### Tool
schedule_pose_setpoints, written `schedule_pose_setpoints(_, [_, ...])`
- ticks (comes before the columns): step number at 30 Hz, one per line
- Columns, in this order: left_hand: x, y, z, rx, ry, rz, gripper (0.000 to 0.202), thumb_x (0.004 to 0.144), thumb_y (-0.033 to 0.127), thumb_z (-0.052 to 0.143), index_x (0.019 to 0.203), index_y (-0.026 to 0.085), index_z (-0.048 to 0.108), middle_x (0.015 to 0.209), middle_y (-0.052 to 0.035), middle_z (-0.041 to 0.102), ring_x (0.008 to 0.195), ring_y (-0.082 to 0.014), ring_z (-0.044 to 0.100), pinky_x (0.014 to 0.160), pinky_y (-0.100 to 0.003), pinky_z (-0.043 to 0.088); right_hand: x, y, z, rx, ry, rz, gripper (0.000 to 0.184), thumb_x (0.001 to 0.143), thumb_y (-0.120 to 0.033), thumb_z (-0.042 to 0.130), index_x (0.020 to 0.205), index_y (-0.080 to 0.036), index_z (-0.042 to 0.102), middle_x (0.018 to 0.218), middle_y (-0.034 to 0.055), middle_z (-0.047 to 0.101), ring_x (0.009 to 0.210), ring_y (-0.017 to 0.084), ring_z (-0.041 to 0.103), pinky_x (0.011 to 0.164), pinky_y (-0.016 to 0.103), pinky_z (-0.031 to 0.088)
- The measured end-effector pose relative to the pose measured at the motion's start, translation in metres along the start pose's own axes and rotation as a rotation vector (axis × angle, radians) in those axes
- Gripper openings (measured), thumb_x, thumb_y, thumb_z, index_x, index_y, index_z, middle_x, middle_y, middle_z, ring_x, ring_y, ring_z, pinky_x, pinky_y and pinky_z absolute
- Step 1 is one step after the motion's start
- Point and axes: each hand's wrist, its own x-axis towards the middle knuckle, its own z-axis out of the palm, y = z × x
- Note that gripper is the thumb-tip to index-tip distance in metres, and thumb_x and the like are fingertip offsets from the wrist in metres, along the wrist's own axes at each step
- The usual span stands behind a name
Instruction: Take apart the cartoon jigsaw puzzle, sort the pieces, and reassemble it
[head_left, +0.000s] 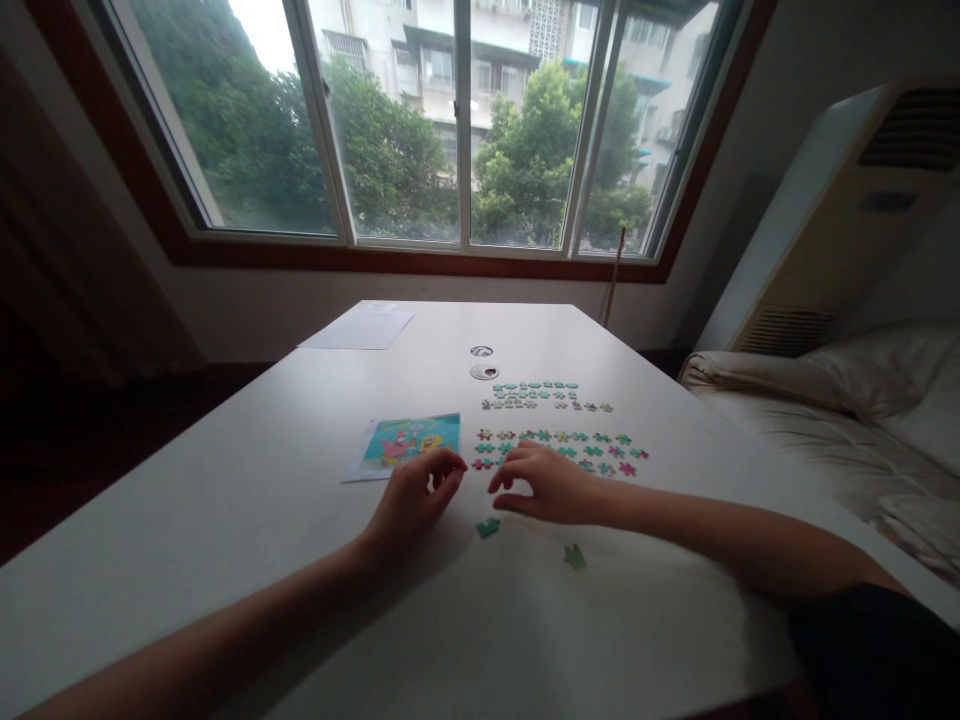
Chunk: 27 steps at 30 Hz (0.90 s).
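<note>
My left hand [422,490] is curled over the lower right corner of a colourful cartoon picture sheet [409,437], with thumb and fingertips close together. Whether anything small is between those fingertips I cannot make out. Just to the right, my right hand [544,483] hovers or rests by the rows of jigsaw pieces, its thumb and bent fingers apart and holding nothing visible. It hides part of the nearer rows of jigsaw pieces [592,450]. Two loose green jigsaw pieces lie nearer to me, one [487,527] below the fingertips and another [574,557] below the right wrist.
Farther rows of jigsaw pieces [536,395] lie beyond the nearer ones on the white table [247,480]. Two small round items [484,372] sit behind them. White paper [358,328] lies at the far left corner. A sofa [795,400] stands along the right side.
</note>
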Motion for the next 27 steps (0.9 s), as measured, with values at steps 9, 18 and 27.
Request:
schedule_pose_setpoints(9, [-0.014, 0.015, -0.003, 0.027, -0.324, 0.486, 0.016, 0.082, 0.016, 0.045, 0.081, 0.017, 0.062, 0.078, -0.0053, 0.057, 0.073, -0.0141, 0.052, 0.066, -0.026, 0.043, -0.015, 0.139, -0.051, -0.198, 0.132, 0.432, 0.018, 0.077, -0.023, 0.055, 0.087, -0.017, 0.068, 0.08, 0.0049, 0.065, 0.074, 0.015, 0.057, 0.072, 0.026, 0.04])
schedule_pose_setpoints(18, [-0.008, 0.015, 0.0, 0.235, -0.313, 0.453, 0.025, 0.082, 0.014, 0.042, 0.1, 0.018, 0.06, 0.089, -0.0075, 0.058, 0.083, -0.0175, 0.052, 0.072, -0.031, 0.046, -0.019, 0.169, -0.043, -0.16, 0.035, 0.473, 0.017, 0.07, -0.028, 0.062, 0.08, -0.017, 0.069, 0.081, 0.0051, 0.063, 0.075, 0.016, 0.057, 0.068, 0.025, 0.041])
schedule_pose_setpoints(27, [-0.015, 0.012, -0.004, 0.338, -0.294, 0.495, 0.026, 0.082, 0.015, 0.044, 0.106, 0.018, 0.054, 0.099, -0.0089, 0.057, 0.089, -0.0198, 0.05, 0.077, -0.037, 0.046, -0.014, 0.139, -0.045, -0.067, 0.014, 0.388, 0.011, 0.073, -0.025, 0.058, 0.078, -0.014, 0.06, 0.075, 0.0028, 0.062, 0.067, 0.012, 0.054, 0.063, 0.024, 0.041])
